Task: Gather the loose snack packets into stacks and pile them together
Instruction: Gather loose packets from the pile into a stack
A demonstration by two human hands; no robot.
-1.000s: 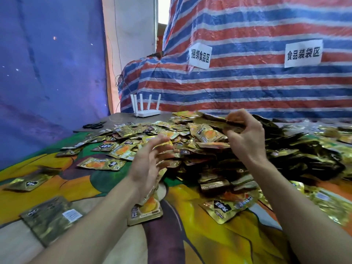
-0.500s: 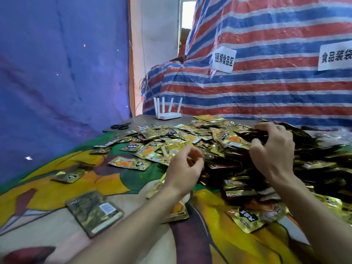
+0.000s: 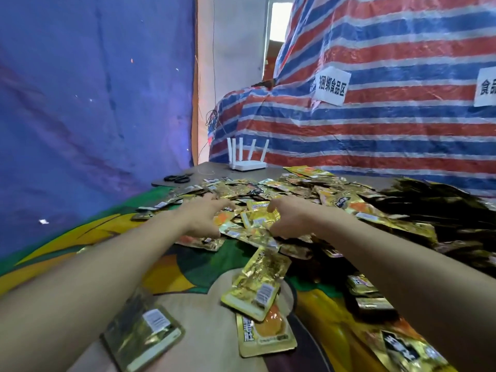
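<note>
The 2 bare forearms reached out over the tabletop, which was draped in a green, yellow and orange printed cloth (image 3: pixel 188 264), to the near edge of a wide heap of gold foil snack packets (image 3: pixel 308 189). The left hand (image 3: pixel 202 218) lay on the heap with its fingers stretched forward over the packets, its grip released. The right hand (image 3: pixel 291 220) had its fingers curled over the top edge of a small bunch of yellow packets (image 3: pixel 259 220) with the thumb lower down, its grip grasping that bunch. The bunch sat between the 2 hands and touched both. Nearer the person, a short loose stack of gold packets (image 3: pixel 257 285) lay on the cloth, overlapping a gold packet with an orange window (image 3: pixel 265 334). A greenish-gold packet with a white label (image 3: pixel 145 336) lay just beside the left forearm. Dark-looking packets (image 3: pixel 429 205) spread away on the right side of the heap. At the far end stood a white router with upright antennas (image 3: pixel 248 165), with black scissors (image 3: pixel 178 178) to its left. Behind hung a red, white and blue striped tarpaulin (image 3: pixel 375 130) bearing white paper signs (image 3: pixel 331 85), and a blue sheet (image 3: pixel 94 103) covered the left.
</note>
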